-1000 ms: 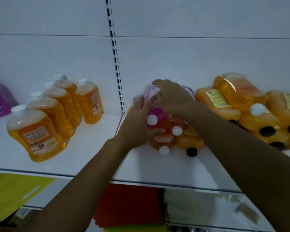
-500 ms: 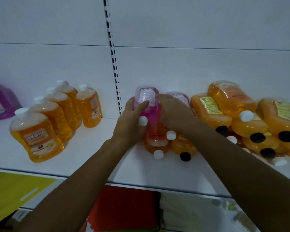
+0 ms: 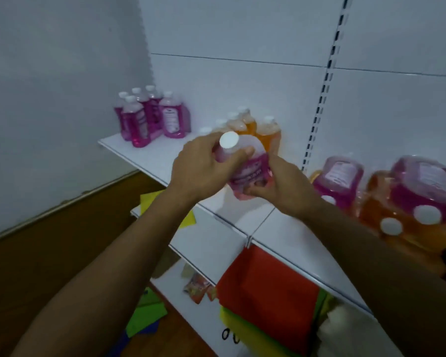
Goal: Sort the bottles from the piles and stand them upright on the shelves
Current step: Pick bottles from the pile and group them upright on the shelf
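Head view shows our left hand (image 3: 204, 166) and right hand (image 3: 281, 186) grasping the pink bottle (image 3: 245, 168) above the shelf (image 3: 289, 235); a loose hold could drop it.

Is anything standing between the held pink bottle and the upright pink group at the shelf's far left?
Nothing visible: bare shelf lies between the pink bottle and the pink group. Upright orange bottles stand behind, off that path.

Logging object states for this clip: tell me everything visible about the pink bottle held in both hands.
The pink bottle is clear plastic, part-filled with pink liquid, with a white screw cap and a pink front label too blurred to read. It is held above the shelf, cap tilted toward the camera. The left hand grips its neck; the right hand holds its base.
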Demonstrator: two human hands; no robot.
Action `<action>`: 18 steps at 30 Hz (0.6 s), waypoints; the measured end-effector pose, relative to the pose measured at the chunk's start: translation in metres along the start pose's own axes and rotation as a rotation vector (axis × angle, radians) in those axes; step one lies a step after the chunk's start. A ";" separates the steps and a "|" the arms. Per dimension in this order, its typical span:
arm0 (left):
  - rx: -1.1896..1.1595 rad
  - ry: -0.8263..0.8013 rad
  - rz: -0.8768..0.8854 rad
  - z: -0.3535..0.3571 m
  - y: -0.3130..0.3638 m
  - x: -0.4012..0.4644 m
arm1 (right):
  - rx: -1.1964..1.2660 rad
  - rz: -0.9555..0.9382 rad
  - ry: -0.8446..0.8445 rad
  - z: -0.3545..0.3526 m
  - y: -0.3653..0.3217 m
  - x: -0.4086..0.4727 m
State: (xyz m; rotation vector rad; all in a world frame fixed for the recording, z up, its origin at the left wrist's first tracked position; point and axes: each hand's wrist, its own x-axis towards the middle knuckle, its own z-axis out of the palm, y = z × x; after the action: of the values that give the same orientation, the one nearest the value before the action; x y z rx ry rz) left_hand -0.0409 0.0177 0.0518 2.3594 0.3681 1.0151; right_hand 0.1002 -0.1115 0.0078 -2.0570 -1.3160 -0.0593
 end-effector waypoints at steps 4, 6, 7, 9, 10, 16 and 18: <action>0.127 0.101 -0.133 -0.046 -0.038 -0.027 | 0.193 -0.089 -0.180 0.059 -0.043 0.013; 0.170 0.173 -0.175 -0.062 -0.060 -0.033 | 0.289 -0.085 -0.195 0.089 -0.064 0.023; 0.176 0.198 -0.191 -0.069 -0.072 -0.034 | 0.339 -0.074 -0.201 0.104 -0.072 0.029; 0.118 0.224 -0.206 -0.081 -0.099 -0.033 | 0.421 -0.044 -0.198 0.132 -0.086 0.046; 0.076 0.228 -0.206 -0.086 -0.114 -0.031 | 0.448 -0.030 -0.181 0.144 -0.092 0.057; -0.009 0.180 -0.247 -0.107 -0.233 0.010 | 0.496 0.047 -0.051 0.227 -0.114 0.147; -0.021 0.166 -0.259 -0.117 -0.278 0.032 | 0.493 0.084 -0.033 0.259 -0.121 0.186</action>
State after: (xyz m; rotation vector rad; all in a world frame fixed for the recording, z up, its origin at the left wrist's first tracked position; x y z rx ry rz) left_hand -0.1149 0.3025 -0.0229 2.1457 0.7027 1.0839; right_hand 0.0115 0.2117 -0.0559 -1.6915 -1.1246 0.3085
